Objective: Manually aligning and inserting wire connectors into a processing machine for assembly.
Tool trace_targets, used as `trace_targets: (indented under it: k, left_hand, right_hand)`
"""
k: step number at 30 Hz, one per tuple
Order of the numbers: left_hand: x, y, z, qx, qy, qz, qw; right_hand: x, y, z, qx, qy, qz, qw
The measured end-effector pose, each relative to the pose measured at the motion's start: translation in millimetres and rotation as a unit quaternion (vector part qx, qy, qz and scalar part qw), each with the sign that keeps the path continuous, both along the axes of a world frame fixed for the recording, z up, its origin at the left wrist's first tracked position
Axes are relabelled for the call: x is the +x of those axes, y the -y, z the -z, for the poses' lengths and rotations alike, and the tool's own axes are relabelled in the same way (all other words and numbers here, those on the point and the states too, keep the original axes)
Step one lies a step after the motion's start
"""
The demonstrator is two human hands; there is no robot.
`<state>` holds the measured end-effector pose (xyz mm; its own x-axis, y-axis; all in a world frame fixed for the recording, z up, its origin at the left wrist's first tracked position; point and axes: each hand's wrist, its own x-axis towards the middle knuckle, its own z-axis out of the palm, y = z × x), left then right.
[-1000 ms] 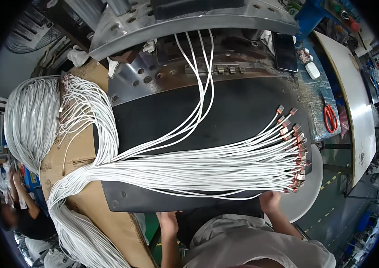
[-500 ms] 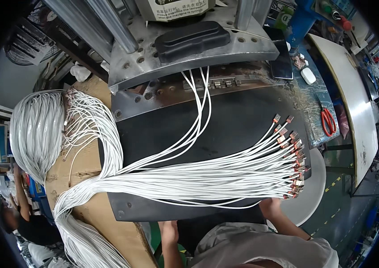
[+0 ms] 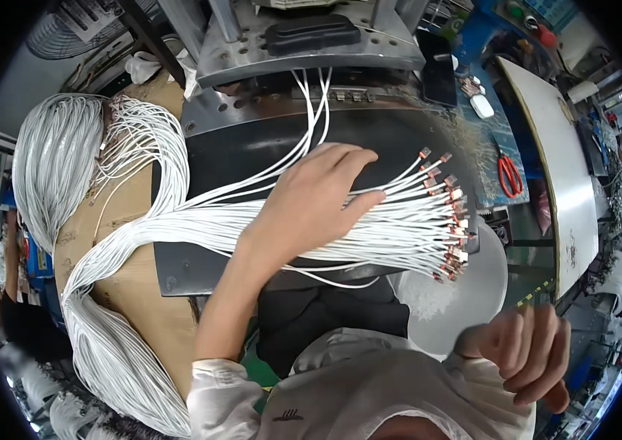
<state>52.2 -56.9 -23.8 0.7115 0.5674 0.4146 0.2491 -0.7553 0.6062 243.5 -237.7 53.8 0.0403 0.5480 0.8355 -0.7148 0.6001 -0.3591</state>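
A broad bundle of white cables (image 3: 391, 231) lies across a black board. Metal plugs with reddish collars (image 3: 459, 220) fan out at its right end. My left hand (image 3: 314, 194) is over the middle of this bundle, palm down, thumb and fingers apart and pointing right; whether it touches the cables is unclear. From the bundle, several single cables (image 3: 316, 110) run up beneath the metal plate of a press (image 3: 311, 59). At the lower right, away from the cables, my right hand (image 3: 523, 352) is raised with fingers curled in; nothing shows in it, though its palm is hidden.
At the left, more coiled cables (image 3: 58, 165) rest on brown cardboard (image 3: 131, 275). Red-handled scissors (image 3: 510, 176), a white case (image 3: 481, 106) and a dark phone (image 3: 435, 70) are at the right. A round pale basin (image 3: 483, 271) stands below the board's right edge.
My left hand has come up from the board's front edge to over the cables. My right hand has moved out to the lower right. The whole view has shifted, with the scene sitting higher.
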Motion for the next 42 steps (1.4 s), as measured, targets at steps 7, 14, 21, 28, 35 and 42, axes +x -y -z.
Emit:
trace_targets:
  k: [7, 14, 21, 28, 35, 42]
  left_hand:
    - [-57.7, -90.1, 0.1, 0.072, -0.229, -0.160, 0.958]
    - [-92.5, -117.5, 44.5, 0.170, -0.194, -0.171, 0.951]
    - [-94.3, -100.1, 33.5, 0.166, -0.160, -0.138, 0.963]
    - [-75.1, -61.9, 13.5, 0.044, -0.128, 0.003, 0.991]
    - [-67.7, -31.0, -7.2, -0.094, -0.197, 0.085, 0.972]
    - [-66.5, -44.3, 2.8, -0.002, 0.005, 0.005, 1.000]
  right_hand:
    - [-45.6, 16.5, -32.7, 0.036, -0.163, -0.060, 0.984]
    - [-75.7, 14.5, -41.7, 0.018, -0.059, 0.141, 0.988]
    - [-94.9, 15.0, -42.9, -0.005, 0.005, 0.173, 0.985]
    - [-70.6, -46.9, -53.1, 0.077, 0.050, -0.134, 0.987]
    - [-52.1, -30.9, -23.2, -0.070, -0.056, -0.184, 0.979]
    - [0.1, -119.9, 49.1, -0.046, 0.657, 0.382, 0.648]
